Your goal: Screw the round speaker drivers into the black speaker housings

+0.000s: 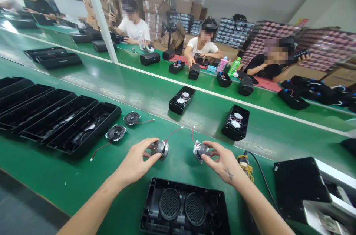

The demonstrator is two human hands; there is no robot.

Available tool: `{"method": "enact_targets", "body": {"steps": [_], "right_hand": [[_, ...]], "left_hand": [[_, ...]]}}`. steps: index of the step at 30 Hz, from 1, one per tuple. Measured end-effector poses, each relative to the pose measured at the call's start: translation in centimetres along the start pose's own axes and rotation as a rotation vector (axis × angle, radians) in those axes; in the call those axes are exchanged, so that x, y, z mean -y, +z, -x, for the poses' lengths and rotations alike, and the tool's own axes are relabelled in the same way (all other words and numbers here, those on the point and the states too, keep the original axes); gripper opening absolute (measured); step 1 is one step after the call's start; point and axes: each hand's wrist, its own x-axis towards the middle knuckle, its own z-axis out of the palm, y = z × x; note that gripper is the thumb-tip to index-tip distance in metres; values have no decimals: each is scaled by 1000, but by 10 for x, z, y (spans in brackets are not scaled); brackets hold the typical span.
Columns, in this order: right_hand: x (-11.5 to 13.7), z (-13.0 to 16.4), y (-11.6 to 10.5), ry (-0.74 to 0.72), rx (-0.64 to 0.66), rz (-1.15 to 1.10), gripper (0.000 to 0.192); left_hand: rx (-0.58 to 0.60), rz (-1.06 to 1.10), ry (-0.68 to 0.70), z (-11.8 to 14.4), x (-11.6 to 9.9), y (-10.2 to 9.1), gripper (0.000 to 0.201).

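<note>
A: What does each hand hold?

B: The left hand (139, 157) closes its fingers on one small speaker driver (161, 148); the right hand (222, 159) pinches another driver (200, 151). Both are just above the green table (41, 168).

A: And the black housing (185, 207)?

B: It lies near the wrists, its lower edge cut off. The drivers' cones face down, hidden.
</note>
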Motion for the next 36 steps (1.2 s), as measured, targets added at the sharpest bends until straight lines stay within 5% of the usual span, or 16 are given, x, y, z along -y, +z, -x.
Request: {"method": "enact_targets", "body": {"steps": [6,14,22,29,36], "right_hand": [[37,36,7,-109,-89,-206,40],[49,90,-10,-342,-53,-213,51],[37,130,-4,-435,42,176,48],[27,129,22,-400,45,327,34],[28,129,26,-441,39,499,32]], "left_hand": [[32,144,114,8,-50,9,41],[130,-10,321,43,-74,-1,48],[318,-275,351,81,-68,-1,46],[390,-439,367,78,-60,17,31],[489,-605,474,75,-58,26,22]]}}
